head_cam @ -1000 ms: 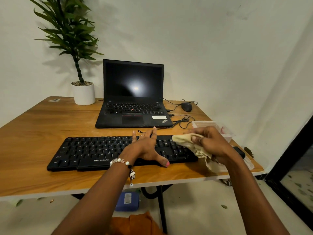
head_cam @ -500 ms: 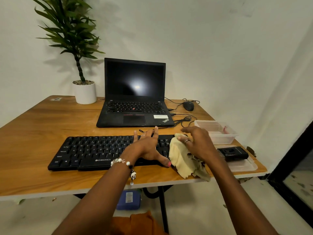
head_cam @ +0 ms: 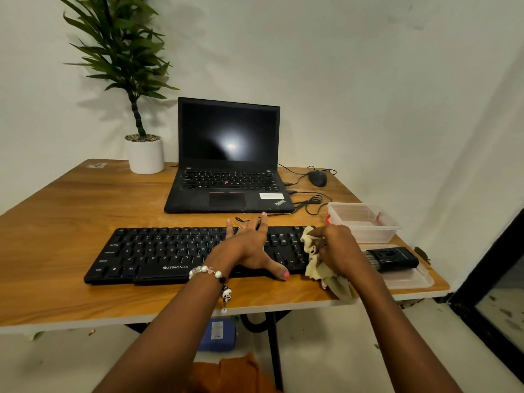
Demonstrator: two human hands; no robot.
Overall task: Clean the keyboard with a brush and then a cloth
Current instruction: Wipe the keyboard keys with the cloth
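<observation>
Far left at the back of the wooden desk (head_cam: 56, 222) there's a potted plant (head_cam: 145, 154) in a white pot, up against the wall. Next to it sits an open black laptop (head_cam: 228, 177) with a dark screen, and off its right side a black mouse (head_cam: 317, 178) with cables trailing toward the front.

In front of the laptop lies the black keyboard (head_cam: 158, 253), running along the near part of the desk. The left hand (head_cam: 249, 248) rests flat on its right-center section — fingers spread and straight, thumb stretched along the front edge, a beaded bracelet (head_cam: 209, 272) on the wrist. Nothing is gripped there, it's just pressing down.

Just right of that, the right hand (head_cam: 337, 248) is clenched around a crumpled cream cloth (head_cam: 314, 262), bunched against the right end of the keyboard, with a loose bit hanging near the desk's front edge.

Further right is a clear plastic container (head_cam: 365, 222), and in front of it a black brush tool (head_cam: 392, 259) lying on a clear lid (head_cam: 411, 279) — untouched, near the desk's right corner.
</observation>
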